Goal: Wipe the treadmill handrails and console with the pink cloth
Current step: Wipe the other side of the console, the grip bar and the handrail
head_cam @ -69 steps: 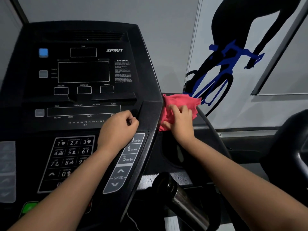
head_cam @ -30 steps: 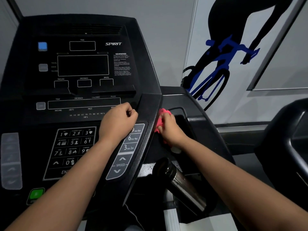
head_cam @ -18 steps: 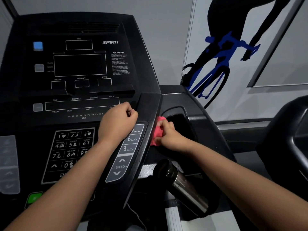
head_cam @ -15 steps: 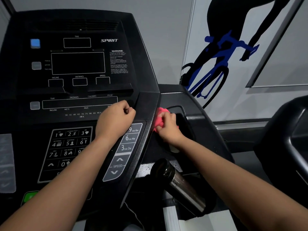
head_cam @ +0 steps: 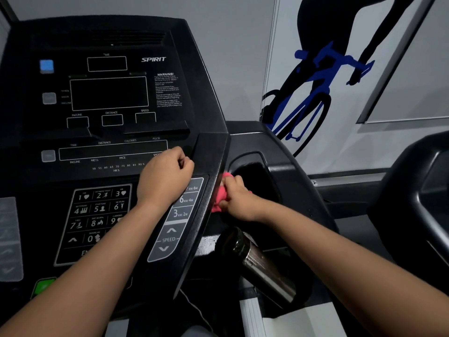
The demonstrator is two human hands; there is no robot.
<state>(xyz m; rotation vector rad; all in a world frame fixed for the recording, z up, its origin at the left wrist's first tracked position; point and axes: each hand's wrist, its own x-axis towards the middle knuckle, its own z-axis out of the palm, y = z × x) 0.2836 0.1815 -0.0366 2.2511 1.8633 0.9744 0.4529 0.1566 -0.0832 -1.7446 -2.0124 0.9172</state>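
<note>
While my right hand [head_cam: 239, 200] pinches the bunched pink cloth [head_cam: 220, 196], fingers curled tight round it, I press it against the right side edge of the console [head_cam: 213, 166], just beside the dark cup recess [head_cam: 255, 176]. My left hand [head_cam: 163, 177] is balled into a fist holding nothing, knuckles resting on the console face above the speed keys [head_cam: 181, 212]. A steel bottle [head_cam: 261, 262] lies tilted in the holder below the cloth. Behind hangs a grey wall with a blue cyclist graphic [head_cam: 320, 76]. Both forearms reach forward from the bottom corners, wrists roughly level, the right wrist bent inward toward the console.
</note>
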